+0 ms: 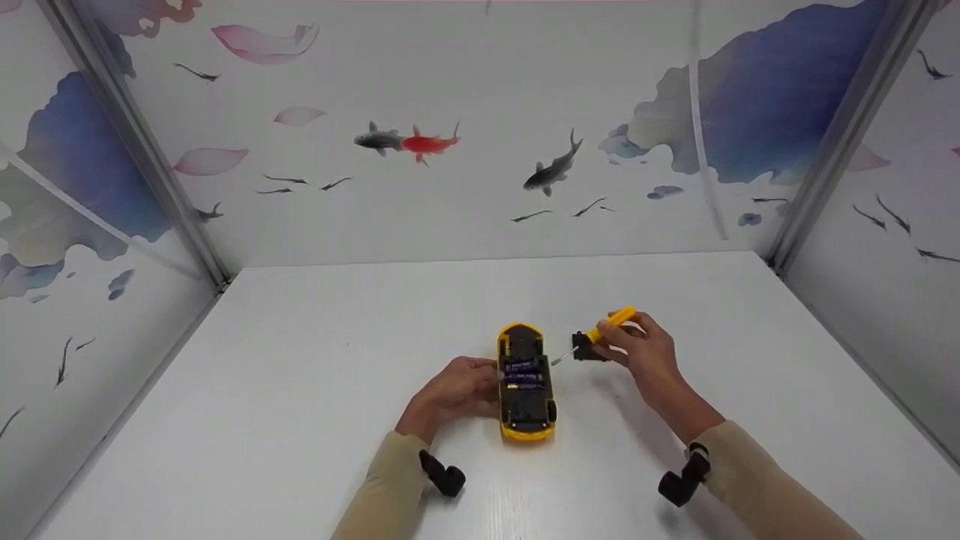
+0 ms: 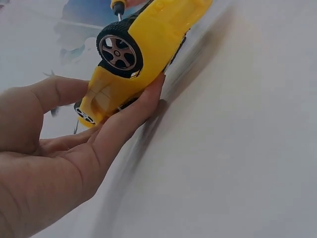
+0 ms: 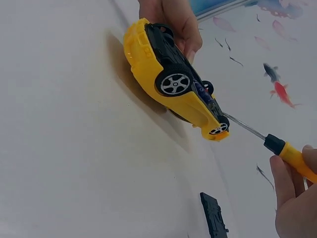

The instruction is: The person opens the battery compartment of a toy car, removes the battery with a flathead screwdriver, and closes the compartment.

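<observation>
A yellow toy car (image 1: 527,427) is upside down, its black underside facing up. Dark blue batteries (image 1: 523,378) lie in its uncovered compartment. My left hand (image 1: 459,388) grips the car by its left side, with thumb and fingers on the yellow body (image 2: 106,91) in the left wrist view. In my right hand (image 1: 646,351) is a screwdriver (image 1: 616,316) with a yellow handle, its metal shaft slanting down toward the car's right side. Whether the tip touches the car I cannot tell. A black battery cover (image 3: 214,216) lies on the table below the right hand.
The white table (image 1: 315,420) extends around the car. Printed panels with fish and petals enclose it, with a back wall (image 1: 465,202) and metal posts (image 1: 150,142) at the corners. Black wrist cameras (image 1: 444,474) hang from both forearms.
</observation>
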The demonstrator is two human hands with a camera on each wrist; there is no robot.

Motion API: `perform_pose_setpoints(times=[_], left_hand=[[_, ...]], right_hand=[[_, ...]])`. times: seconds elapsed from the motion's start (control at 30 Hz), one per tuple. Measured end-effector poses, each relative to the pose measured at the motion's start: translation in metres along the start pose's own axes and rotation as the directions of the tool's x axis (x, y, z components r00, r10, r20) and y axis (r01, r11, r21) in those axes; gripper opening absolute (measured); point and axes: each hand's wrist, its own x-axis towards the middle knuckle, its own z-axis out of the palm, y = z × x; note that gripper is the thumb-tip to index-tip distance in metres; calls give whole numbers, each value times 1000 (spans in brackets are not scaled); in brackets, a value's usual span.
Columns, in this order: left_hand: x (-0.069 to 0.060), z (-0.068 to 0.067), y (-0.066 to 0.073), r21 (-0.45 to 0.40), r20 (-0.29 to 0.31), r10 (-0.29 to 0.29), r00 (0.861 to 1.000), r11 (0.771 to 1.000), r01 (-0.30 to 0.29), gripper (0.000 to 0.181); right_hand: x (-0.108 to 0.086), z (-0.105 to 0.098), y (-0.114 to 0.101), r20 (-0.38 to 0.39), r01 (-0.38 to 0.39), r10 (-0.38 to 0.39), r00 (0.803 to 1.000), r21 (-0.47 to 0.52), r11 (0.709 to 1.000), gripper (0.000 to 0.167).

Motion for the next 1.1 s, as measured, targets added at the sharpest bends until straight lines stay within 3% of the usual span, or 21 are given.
perform_pose_setpoints(times=[0.27,0.6,0.93,1.1], left_hand=[[1,-2,-2,-13,23,2,1000,1000,-2,45],[2,0,-2,-21,2,-10,1000,1000,10,50],[1,1,-1,-21,15,-7,1000,1000,7,50],[0,2,-1,-7,28,6,1000,1000,-6,47]], right_hand=[[-1,-11,0,30,5,-4,1000,-47,999,58],[-3,-18,7,37,-3,6,999,-77,997,60],[-11,-8,1,11,-30,30,999,-25,999,59],[-12,1,0,5,-2,2,1000,-18,1000,54]])
